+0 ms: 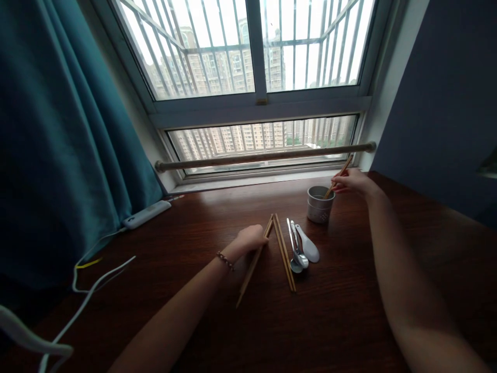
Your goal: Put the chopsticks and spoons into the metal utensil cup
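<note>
My right hand (351, 182) is closed on a wooden chopstick (338, 177) whose lower end is inside a small metal utensil cup (320, 204) on the dark wooden table (349, 311). My left hand (251, 239) is curled over a chopstick (252, 267) that lies on the table. A pair of chopsticks (284, 253) lies just right of it. Beside those lie metal spoons (295, 247) and a white spoon (308, 244).
A white power strip (146, 214) with white cables (93, 287) sits at the table's left back. A teal curtain (58, 145) hangs at left. The window (256, 77) with a wooden rail (264, 155) is behind the table. A grey wall (446, 103) stands at right.
</note>
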The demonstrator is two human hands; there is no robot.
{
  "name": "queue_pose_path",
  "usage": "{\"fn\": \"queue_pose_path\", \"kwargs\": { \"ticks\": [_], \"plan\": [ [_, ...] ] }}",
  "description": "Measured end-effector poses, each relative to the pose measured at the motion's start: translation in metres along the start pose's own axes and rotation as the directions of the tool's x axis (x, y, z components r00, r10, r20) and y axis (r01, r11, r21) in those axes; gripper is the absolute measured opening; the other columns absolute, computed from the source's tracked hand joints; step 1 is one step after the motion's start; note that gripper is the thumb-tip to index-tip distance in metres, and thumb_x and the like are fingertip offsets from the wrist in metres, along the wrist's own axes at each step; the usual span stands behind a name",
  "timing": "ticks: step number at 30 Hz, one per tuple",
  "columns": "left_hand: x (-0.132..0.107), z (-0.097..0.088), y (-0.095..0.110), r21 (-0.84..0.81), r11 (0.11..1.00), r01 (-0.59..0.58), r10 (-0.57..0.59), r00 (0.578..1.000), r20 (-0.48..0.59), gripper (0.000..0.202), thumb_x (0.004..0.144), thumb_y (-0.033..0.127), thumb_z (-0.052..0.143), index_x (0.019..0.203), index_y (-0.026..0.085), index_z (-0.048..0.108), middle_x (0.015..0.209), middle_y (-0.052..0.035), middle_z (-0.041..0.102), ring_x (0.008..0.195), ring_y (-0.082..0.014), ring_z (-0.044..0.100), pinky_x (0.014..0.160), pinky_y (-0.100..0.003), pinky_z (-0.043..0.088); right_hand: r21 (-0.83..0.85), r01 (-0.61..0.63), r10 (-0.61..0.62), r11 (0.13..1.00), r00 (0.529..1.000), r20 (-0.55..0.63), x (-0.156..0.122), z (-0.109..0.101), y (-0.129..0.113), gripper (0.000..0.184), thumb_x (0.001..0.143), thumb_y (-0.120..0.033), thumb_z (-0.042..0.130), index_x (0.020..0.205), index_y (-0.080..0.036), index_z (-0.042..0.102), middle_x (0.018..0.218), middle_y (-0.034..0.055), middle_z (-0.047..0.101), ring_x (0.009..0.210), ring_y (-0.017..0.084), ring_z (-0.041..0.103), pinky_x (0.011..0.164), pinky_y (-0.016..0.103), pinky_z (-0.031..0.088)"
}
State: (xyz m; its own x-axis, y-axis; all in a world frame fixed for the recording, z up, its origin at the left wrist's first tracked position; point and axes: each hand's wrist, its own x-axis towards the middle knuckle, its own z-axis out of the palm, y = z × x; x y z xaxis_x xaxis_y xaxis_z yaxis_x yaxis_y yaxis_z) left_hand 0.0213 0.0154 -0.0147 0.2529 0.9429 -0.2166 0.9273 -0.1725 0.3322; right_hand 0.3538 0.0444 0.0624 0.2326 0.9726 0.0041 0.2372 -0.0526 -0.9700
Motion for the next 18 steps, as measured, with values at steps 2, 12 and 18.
{"fn": "queue_pose_path", "kwargs": {
  "ticks": [2, 12, 18],
  "plan": [
    [0.004, -0.007, -0.011, -0.046, 0.999, 0.008, -0.006, 0.999, 0.044, 0.016, 0.064, 0.026, 0.058, 0.053, 0.015, 0.054, 0.06, -0.011, 0.063, 0.063, -0.0235, 0.063, 0.057, -0.028, 0.046, -0.006, -0.05, 0.05, 0.999, 0.999, 0.011, -0.004, -0.003, -0.002, 0.008, 0.08, -0.004, 0.063, 0.085, -0.002, 0.057, 0.08, 0.0157, 0.064, 0.061, 0.02, 0.064, 0.052, 0.024, 0.054],
    [0.009, -0.053, -0.031, -0.503, 0.857, -0.115, 0.096, 0.993, -0.063, 0.017, 0.072, 0.027, 0.052, 0.061, 0.014, 0.051, 0.054, -0.0041, 0.058, 0.042, -0.0096, 0.049, 0.039, -0.019, 0.037, -0.418, -0.233, 0.198, 0.878, 0.972, -0.127, -0.035, -0.006, -0.036, 0.025, 0.077, -0.019, 0.072, 0.087, 0.001, 0.06, 0.07, 0.0195, 0.062, 0.06, 0.024, 0.064, 0.047, 0.025, 0.052],
    [0.003, -0.103, 0.001, -0.688, 0.582, -0.434, 0.13, 0.885, -0.448, 0.02, 0.074, 0.033, 0.055, 0.074, 0.015, 0.046, 0.07, -0.0046, 0.062, 0.048, -0.0088, 0.054, 0.042, -0.02, 0.045, -0.685, 0.159, 0.079, 0.711, 0.95, 0.303, -0.075, 0.107, -0.042, 0.021, 0.082, -0.022, 0.065, 0.08, -0.001, 0.063, 0.073, 0.0151, 0.064, 0.064, 0.023, 0.064, 0.059, 0.031, 0.054]
  ]
}}
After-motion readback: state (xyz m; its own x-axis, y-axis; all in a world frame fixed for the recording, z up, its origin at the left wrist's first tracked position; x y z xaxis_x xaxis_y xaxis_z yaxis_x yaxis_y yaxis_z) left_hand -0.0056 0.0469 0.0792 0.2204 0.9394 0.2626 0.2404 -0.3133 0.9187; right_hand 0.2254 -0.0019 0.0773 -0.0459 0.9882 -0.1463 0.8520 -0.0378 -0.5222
